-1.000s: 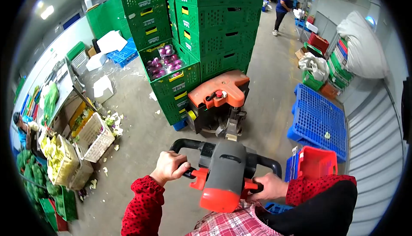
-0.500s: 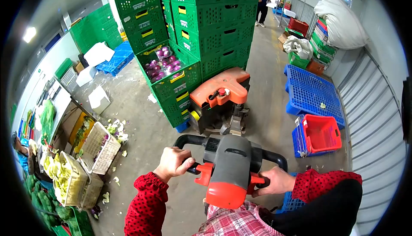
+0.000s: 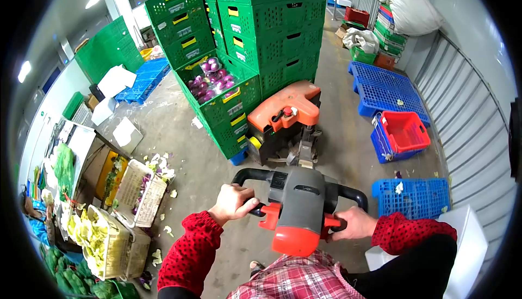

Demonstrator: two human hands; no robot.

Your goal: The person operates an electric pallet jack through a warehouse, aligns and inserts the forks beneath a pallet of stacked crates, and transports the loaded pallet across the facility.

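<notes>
My left hand (image 3: 234,204) is wrapped round the left grip of the grey and red tiller handle (image 3: 299,206) of an electric pallet truck. My right hand (image 3: 352,224) is closed on its right grip, beside the red control. Beyond the handle sits the truck's orange-topped body (image 3: 285,108), with a red button on top. Against it rise tall stacks of green crates (image 3: 288,43). One open crate at the front left holds bagged purple onions (image 3: 212,84), which look round and shiny.
Cream crates (image 3: 142,193) of leafy trimmings stand left, with leaf scraps on the floor. At right are a blue pallet (image 3: 389,89), a red crate (image 3: 404,130), another blue pallet (image 3: 411,198), a white box (image 3: 467,239) and a railing (image 3: 473,92).
The red crate and blue pallets sit higher in view, and a white box now shows at lower right. The person down the aisle is no longer visible. Both hands keep their grips.
</notes>
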